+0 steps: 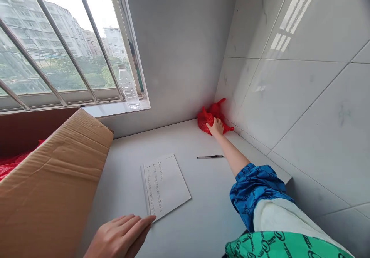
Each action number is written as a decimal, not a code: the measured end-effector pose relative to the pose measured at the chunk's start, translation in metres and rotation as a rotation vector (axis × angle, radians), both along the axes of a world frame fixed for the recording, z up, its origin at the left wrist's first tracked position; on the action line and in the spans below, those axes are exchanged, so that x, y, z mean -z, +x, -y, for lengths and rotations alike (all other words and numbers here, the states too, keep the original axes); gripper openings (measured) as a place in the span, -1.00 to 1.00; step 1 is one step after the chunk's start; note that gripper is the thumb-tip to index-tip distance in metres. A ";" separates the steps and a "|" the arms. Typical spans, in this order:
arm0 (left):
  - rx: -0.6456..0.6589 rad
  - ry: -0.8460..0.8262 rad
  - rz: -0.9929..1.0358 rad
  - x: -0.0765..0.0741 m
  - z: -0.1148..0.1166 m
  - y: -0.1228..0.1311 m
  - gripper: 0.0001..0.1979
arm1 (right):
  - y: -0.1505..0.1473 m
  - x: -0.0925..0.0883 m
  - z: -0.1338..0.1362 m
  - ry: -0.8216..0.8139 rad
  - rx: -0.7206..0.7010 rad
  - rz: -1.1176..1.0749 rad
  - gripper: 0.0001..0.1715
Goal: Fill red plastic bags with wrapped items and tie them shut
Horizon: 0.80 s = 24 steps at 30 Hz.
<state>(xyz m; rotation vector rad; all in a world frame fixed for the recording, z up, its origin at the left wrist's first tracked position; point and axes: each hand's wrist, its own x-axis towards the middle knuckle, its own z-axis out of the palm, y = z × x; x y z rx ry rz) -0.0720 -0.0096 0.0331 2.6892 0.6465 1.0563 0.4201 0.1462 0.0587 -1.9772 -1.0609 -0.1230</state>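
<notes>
Fingers apart, your right hand (216, 127) meets the red bag (204, 118), so grip broadly; whether your left hand (120, 237) pinches the notebook (172, 179), I can't tell.

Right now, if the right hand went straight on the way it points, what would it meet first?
The red plastic bag: the right hand appears to be on it. Beyond the bag is the grey wall, though how much room lies between them is unclear.

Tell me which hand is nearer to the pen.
Right. The right hand is just beyond the pen, on a red bag; the left hand is farther off, to the pen's left, by the notebook.
</notes>
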 end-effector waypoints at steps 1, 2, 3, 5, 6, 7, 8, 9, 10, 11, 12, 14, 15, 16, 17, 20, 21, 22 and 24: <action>0.038 0.027 -0.052 0.009 -0.002 0.010 -0.79 | 0.001 0.002 -0.002 -0.009 0.025 0.001 -0.50; 0.062 0.038 -0.100 0.019 -0.004 0.019 -0.78 | 0.000 0.005 -0.002 -0.011 0.040 0.008 -0.58; 0.077 0.041 -0.137 0.029 -0.006 0.025 -0.77 | -0.001 0.008 -0.001 -0.005 0.046 0.019 -0.67; 0.079 0.008 -0.158 0.046 -0.009 0.032 -0.78 | -0.006 0.012 0.006 0.026 0.031 0.049 -0.78; 0.083 -0.010 -0.153 0.052 -0.009 0.033 -0.79 | -0.009 0.013 0.010 0.048 0.011 0.063 -0.80; 0.087 -0.031 -0.137 0.057 -0.010 0.033 -0.79 | -0.012 0.012 0.014 0.073 -0.014 0.073 -0.80; 0.090 -0.056 -0.113 0.060 -0.010 0.032 -0.80 | -0.015 0.011 0.018 0.100 -0.042 0.077 -0.79; 0.092 -0.083 -0.085 0.062 -0.010 0.031 -0.80 | -0.018 0.009 0.022 0.127 -0.074 0.075 -0.79; 0.090 -0.106 -0.056 0.062 -0.009 0.030 -0.81 | -0.022 0.006 0.025 0.154 -0.113 0.069 -0.77; 0.084 -0.127 -0.030 0.062 -0.009 0.029 -0.81 | -0.026 0.003 0.028 0.180 -0.161 0.059 -0.76; 0.076 -0.144 -0.012 0.061 -0.009 0.028 -0.82 | -0.031 -0.001 0.030 0.204 -0.216 0.045 -0.73; 0.056 -0.171 0.010 0.060 -0.008 0.027 -0.83 | -0.044 -0.008 0.032 0.241 -0.340 0.003 -0.65; 0.044 -0.189 0.017 0.059 -0.008 0.026 -0.83 | -0.053 -0.011 0.033 0.253 -0.399 -0.021 -0.60; 0.030 -0.213 0.026 0.058 -0.009 0.026 -0.82 | -0.063 -0.012 0.035 0.258 -0.451 -0.043 -0.56; 0.006 -0.242 0.045 0.056 -0.009 0.026 -0.82 | -0.075 -0.012 0.037 0.258 -0.508 -0.072 -0.52; -0.145 -0.356 0.165 0.048 -0.016 0.027 -0.78 | -0.113 -0.002 0.050 0.225 -0.758 -0.226 -0.51; -0.209 -0.382 0.215 0.044 -0.020 0.027 -0.74 | -0.125 0.004 0.057 0.192 -0.857 -0.272 -0.53; -0.267 -0.395 0.258 0.040 -0.024 0.027 -0.70 | -0.136 0.012 0.063 0.147 -0.943 -0.290 -0.55; -0.353 -0.380 0.291 0.034 -0.031 0.028 -0.62 | -0.154 0.026 0.077 0.050 -1.023 -0.221 -0.61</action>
